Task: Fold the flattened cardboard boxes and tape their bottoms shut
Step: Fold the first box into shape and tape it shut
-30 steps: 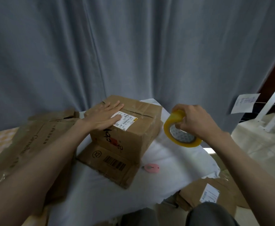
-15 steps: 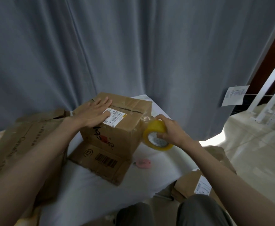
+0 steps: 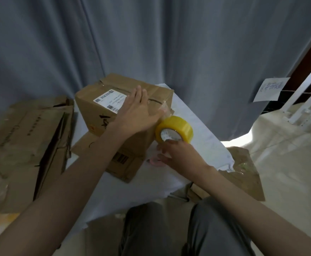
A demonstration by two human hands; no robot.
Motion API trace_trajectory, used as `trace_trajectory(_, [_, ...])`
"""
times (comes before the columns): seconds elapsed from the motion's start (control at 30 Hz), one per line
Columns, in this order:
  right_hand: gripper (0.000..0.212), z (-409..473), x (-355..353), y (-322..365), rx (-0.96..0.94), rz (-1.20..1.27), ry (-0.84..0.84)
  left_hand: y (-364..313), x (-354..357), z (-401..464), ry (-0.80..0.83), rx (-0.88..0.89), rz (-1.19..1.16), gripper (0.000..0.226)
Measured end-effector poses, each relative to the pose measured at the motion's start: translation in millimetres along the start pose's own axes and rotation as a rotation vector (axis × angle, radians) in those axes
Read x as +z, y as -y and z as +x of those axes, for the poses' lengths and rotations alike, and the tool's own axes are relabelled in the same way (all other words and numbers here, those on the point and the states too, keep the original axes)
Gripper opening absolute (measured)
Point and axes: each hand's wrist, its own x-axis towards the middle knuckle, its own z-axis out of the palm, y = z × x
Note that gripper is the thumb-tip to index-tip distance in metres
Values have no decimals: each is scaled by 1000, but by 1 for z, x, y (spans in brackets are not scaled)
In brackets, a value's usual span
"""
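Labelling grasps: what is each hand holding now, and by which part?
Right hand grips the yellow roll of packing tape at its lower rim, fingers reaching into the core. Left hand holds nothing; it presses flat on the brown cardboard box top.

Both forearms are bare, with no sleeves, watch or rings showing on the left hand (image 3: 138,115) or the right hand (image 3: 180,154). Below the white table (image 3: 151,189) edge, the person's legs wear plain dark grey trousers (image 3: 162,230) with soft folds.
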Motion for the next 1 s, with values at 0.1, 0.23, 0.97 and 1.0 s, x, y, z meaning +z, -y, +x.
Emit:
trace_trajectory(0.1, [37, 8, 28, -1, -14, -23, 180, 6, 2, -4, 27, 68, 67, 114])
trace_trajectory(0.23, [32, 16, 40, -3, -16, -3, 184, 22, -4, 0, 106, 75, 52, 115])
trace_trajectory(0.97, [6, 55, -43, -21, 36, 694, -295, 73, -26, -30, -69, 150, 143, 88])
trace_trajectory(1.0, [7, 58, -44, -20, 4, 674, -327, 69, -23, -29, -84, 113, 126, 92])
